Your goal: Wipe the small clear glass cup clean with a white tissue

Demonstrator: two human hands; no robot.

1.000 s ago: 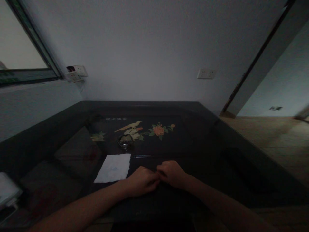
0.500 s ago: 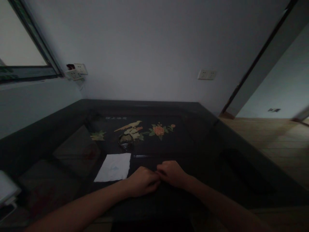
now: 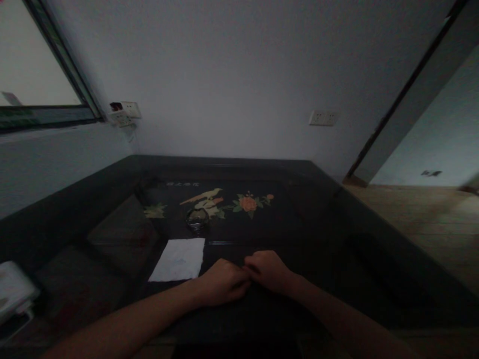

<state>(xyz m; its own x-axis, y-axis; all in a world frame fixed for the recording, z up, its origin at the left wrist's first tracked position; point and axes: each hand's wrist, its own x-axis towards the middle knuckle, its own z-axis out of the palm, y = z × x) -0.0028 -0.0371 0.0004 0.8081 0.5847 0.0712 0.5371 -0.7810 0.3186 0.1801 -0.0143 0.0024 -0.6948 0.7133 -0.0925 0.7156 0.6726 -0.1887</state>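
Note:
My left hand (image 3: pixel 225 282) rests on the dark glossy table (image 3: pixel 284 319) with its fingers curled closed. Against it, with the fingertips meeting, lies my right hand (image 3: pixel 268 270), also closed. Whatever may be between the fingers is hidden. A sheet of white paper tissue (image 3: pixel 178 260) lies flat just to the left of my left hand, with a faint bluish mark in its middle. Beyond the tissue stands a small round, shiny, see-through dish (image 3: pixel 197 220).
A painted bird and flowers (image 3: pixel 247 203) decorate the tabletop. At the left edge sits a white boxy object (image 3: pixel 15 286), partly cut off. A long dark object (image 3: pixel 385 269) lies to the right. Wall sockets (image 3: pixel 324 118) are on the wall behind.
The whole view has shifted slightly, so everything appears a little further right. My hands keep the same closed pose on the table.

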